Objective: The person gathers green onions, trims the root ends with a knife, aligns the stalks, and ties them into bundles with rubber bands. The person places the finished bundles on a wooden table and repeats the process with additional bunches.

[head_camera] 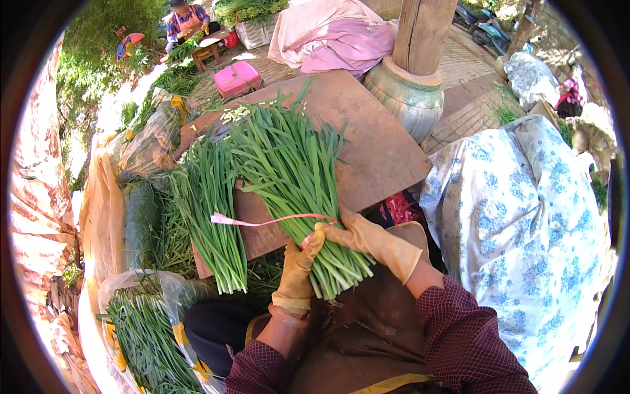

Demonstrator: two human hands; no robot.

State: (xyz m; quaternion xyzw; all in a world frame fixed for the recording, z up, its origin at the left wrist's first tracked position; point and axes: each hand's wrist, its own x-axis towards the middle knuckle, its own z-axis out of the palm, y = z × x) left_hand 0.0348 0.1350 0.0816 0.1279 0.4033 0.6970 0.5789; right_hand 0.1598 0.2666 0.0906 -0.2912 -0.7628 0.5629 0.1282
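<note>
Both my hands wear yellowish rubber gloves and grip a large bundle of Chinese chives (295, 167) near its pale cut ends. My left hand (299, 266) wraps the bundle's left side, thumb up against a pink tie strip (275, 219). From the right, my right hand (374, 241) presses over the stems. The strip crosses the bundle, and its loose end sticks out leftward. A smaller loose bunch of chives (211, 207) lies to the left on the brown board (379, 147). The big bundle's leaves rest on that board, and its cut ends hang over my lap.
A plastic-lined bag (147, 325) of chives stands at lower left. A blue-flowered cloth (517, 226) covers something on the right. Beyond the board are a wooden post (424, 34) on a stone base (406, 98), a pink box (237, 79) and a seated person (189, 22) handling greens.
</note>
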